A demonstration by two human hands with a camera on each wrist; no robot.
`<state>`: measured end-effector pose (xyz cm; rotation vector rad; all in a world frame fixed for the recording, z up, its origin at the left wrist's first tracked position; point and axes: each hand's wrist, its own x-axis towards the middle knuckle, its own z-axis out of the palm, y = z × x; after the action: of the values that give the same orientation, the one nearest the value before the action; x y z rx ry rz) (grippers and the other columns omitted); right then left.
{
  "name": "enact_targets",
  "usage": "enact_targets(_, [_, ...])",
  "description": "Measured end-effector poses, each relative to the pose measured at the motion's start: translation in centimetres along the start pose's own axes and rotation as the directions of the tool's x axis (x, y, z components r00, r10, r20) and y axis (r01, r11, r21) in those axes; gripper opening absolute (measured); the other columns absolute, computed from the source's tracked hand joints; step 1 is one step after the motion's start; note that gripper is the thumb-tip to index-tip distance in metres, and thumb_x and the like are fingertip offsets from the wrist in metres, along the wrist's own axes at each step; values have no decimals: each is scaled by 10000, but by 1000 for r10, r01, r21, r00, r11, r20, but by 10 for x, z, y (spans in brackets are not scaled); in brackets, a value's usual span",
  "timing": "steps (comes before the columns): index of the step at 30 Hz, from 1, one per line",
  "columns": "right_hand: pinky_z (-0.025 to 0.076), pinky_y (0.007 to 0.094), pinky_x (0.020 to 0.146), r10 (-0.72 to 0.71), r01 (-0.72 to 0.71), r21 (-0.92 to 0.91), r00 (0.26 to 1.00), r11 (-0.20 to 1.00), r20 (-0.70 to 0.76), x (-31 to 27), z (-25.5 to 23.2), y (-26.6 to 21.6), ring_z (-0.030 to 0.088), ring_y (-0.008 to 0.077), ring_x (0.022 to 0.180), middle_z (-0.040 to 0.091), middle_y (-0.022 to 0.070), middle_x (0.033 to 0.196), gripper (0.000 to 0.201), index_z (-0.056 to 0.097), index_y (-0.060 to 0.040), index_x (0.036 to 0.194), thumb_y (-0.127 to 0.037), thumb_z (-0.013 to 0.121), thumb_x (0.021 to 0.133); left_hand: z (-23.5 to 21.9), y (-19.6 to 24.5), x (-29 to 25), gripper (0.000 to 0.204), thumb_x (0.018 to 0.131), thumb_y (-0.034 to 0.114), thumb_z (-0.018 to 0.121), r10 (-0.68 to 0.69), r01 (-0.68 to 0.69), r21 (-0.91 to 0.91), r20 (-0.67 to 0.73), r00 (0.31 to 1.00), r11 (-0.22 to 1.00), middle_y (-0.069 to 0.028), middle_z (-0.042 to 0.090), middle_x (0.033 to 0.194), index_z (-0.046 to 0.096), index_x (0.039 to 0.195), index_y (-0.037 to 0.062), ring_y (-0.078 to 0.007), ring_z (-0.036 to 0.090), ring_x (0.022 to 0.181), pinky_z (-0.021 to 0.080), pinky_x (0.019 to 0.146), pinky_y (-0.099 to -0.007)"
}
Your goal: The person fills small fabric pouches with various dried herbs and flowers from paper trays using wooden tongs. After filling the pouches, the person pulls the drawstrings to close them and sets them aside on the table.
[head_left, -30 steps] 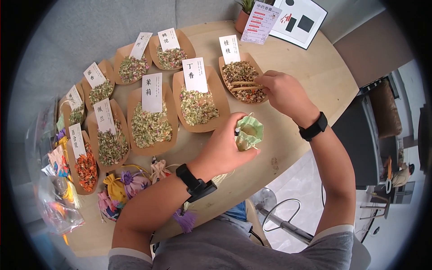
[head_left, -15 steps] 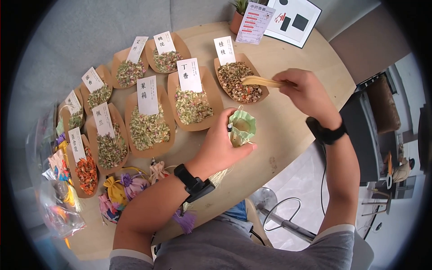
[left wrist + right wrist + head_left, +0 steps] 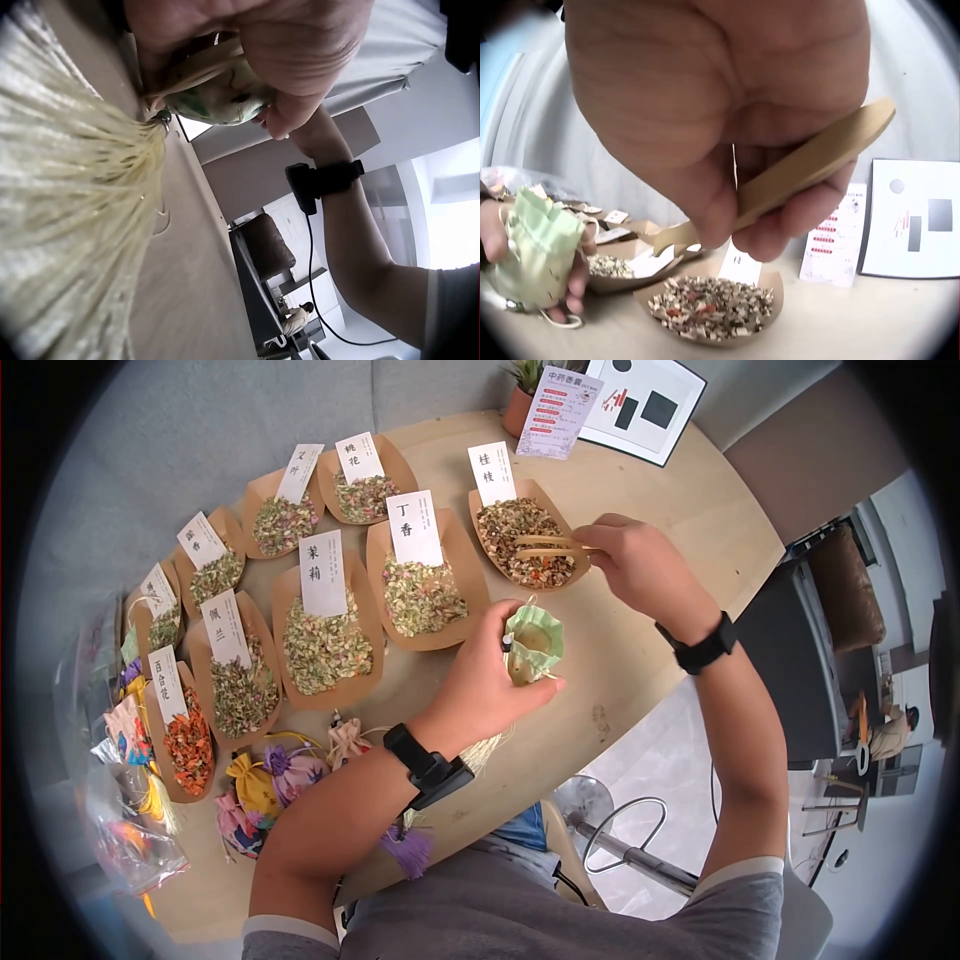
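Observation:
My left hand [image 3: 490, 685] grips a pale green drawstring pouch [image 3: 540, 640], its gathered mouth open upward. A cream tassel [image 3: 82, 172] hangs below the pouch in the left wrist view. Wooden tongs [image 3: 810, 169] are pinched between the thumb and fingers of my right hand [image 3: 645, 570]. Their two prongs, spread slightly apart, reach over chopped brown herbs [image 3: 510, 520] with red bits. These lie in a brown paper tray [image 3: 536, 490] with a white label card [image 3: 492, 475] at its back. The pouch is just in front of this tray.
Several more labelled trays of dried herbs, including a tray [image 3: 475, 560] beside mine, spread leftward. Small colourful pouches [image 3: 255, 785] lie by my left forearm. A printed card [image 3: 560, 410], a potted plant [image 3: 517, 408] and a framed board [image 3: 645, 410] stand at the back.
My right hand drew the tongs back and up to the right, their prongs together, then returned them over the brown herbs with prongs apart. The left hand with the pouch stays nearly still.

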<state>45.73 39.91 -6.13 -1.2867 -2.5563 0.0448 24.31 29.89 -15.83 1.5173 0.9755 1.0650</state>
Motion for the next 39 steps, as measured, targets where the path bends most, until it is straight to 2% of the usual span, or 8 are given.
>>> enact_targets(9, [550,435,765,29,-22,-159,999,987,42,10,23,5,679,343,865,692,138,927,300,727,-45,1045,31,580,795,0,0,0,816,781,179,861,-1,1,5,4,1000,1000,-122,553,1246,361,1402,4,-180,571,1134,489,972,-352])
enact_targets(21, [527,422,773,154,-148,137,988,979,-32,-13,-27,-7,653,375,874,695,179,948,225,716,-1,1016,49,635,812,0,3,0,836,775,199,868,0,0,21,-6,1000,1000,-130,567,1241,356,1403,-7,-186,573,1133,483,980,-357])
enact_targets(24, [526,389,758,182,-184,252,983,950,31,-24,-45,-22,667,328,834,699,173,918,235,712,9,1031,52,654,807,0,3,0,835,777,198,867,-1,1,14,-3,1000,1000,-131,566,1243,354,1403,-8,-186,571,1135,482,982,-356])
enact_targets(26, [523,365,747,189,-252,390,963,886,192,-33,-56,-32,669,271,795,700,156,884,245,707,17,1055,41,671,814,-1,1,0,834,778,197,866,1,-1,20,-13,1000,1000,-131,566,1244,353,1403,-8,-186,569,1138,481,983,-356])
enact_targets(28, [522,349,737,118,-212,352,956,912,270,-34,-60,-35,662,227,773,696,137,859,258,706,20,1072,35,684,816,0,-2,1,832,781,192,865,-12,12,1,-12,1000,1000,-130,564,1243,350,1403,-8,-185,571,1133,483,981,-354])
enact_targets(31, [530,373,765,207,-277,379,954,883,215,-30,-49,-26,674,287,811,705,165,892,257,710,21,1070,34,670,817,0,1,-1,826,786,181,861,20,-19,52,-13,1000,998,-127,560,1246,345,1404,-7,-180,572,1131,485,979,-351])
enact_targets(33, [532,410,812,168,-171,135,985,976,36,-18,-31,-8,669,362,874,707,198,934,267,715,20,1078,32,640,822,0,1,0,825,788,178,860,13,-13,57,-4,1000,998,-126,559,1248,344,1404,-8,-179,573,1130,487,977,-350])
enact_targets(39, [520,464,861,199,-202,77,979,976,47,12,15,25,659,396,946,706,220,998,280,722,8,1087,-4,605,833,-1,-3,1,822,787,171,858,-4,4,11,1,1000,1000,-127,564,1238,346,1404,-6,-179,576,1127,492,970,-351])
